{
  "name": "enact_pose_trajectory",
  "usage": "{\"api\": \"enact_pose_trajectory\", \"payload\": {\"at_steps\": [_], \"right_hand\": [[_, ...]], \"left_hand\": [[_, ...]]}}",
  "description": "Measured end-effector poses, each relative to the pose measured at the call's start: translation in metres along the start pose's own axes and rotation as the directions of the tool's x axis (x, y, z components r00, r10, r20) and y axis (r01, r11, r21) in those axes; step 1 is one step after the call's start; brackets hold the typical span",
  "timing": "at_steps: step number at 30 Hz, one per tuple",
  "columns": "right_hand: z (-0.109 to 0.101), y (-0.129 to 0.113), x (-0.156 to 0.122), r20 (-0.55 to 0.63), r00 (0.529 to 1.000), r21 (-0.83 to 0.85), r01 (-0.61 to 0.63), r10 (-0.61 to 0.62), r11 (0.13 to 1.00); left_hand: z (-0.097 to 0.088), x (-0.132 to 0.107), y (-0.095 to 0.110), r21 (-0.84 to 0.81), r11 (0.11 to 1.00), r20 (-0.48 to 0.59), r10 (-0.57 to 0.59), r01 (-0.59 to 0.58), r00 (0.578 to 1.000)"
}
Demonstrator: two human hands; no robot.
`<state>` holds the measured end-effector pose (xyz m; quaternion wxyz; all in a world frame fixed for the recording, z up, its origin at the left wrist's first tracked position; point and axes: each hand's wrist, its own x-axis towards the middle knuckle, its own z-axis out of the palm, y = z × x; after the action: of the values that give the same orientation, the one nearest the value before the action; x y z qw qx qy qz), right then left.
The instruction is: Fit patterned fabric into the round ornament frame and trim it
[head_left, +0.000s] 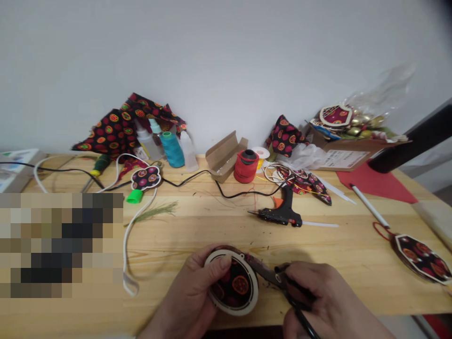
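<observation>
My left hand [197, 282] grips a round ornament [240, 285] near the table's front edge, thumb on its face. The ornament has a pale openwork rim around dark fabric with a red and orange print. In my right hand [318, 292] is a pair of black-handled scissors [266, 273], fingers wrapped around the handles. Their blades lie along the ornament's upper right edge, beside the small loop on the rim. Whether the blades touch the fabric I cannot tell.
Beyond my hands lies a black glue gun [282, 209] with a glue stick in it. A red thread spool [246, 167], a teal thread cone [172, 149] and a cardboard box [346, 153] stand along the wall. An eight-sided ornament [422, 256] lies at right. A white cord [132, 226] crosses the left side.
</observation>
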<state>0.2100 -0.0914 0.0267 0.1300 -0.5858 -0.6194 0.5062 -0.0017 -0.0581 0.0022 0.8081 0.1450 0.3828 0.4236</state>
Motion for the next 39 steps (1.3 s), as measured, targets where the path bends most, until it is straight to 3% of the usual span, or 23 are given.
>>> {"api": "enact_pose_trajectory", "payload": {"at_steps": [5, 13, 31, 39], "right_hand": [[0.001, -0.001, 0.002, -0.121, 0.988, -0.107, 0.085, -0.098, 0.991], [-0.001, 0.002, 0.002, -0.149, 0.939, -0.192, 0.279, -0.309, 0.941], [0.003, 0.005, -0.006, -0.114, 0.978, -0.193, 0.152, -0.176, 0.969], [-0.001, 0.009, -0.003, -0.095, 0.951, -0.228, 0.267, -0.294, 0.936]], "left_hand": [[-0.002, -0.001, -0.002, -0.042, 0.998, 0.022, -0.040, 0.041, 0.999], [-0.003, 0.000, -0.005, -0.062, 0.994, 0.095, -0.084, 0.090, 0.992], [0.000, -0.002, -0.005, -0.052, 0.993, 0.113, -0.102, 0.108, 0.988], [0.003, -0.004, -0.004, -0.088, 0.989, 0.102, -0.111, 0.120, 0.989]]}}
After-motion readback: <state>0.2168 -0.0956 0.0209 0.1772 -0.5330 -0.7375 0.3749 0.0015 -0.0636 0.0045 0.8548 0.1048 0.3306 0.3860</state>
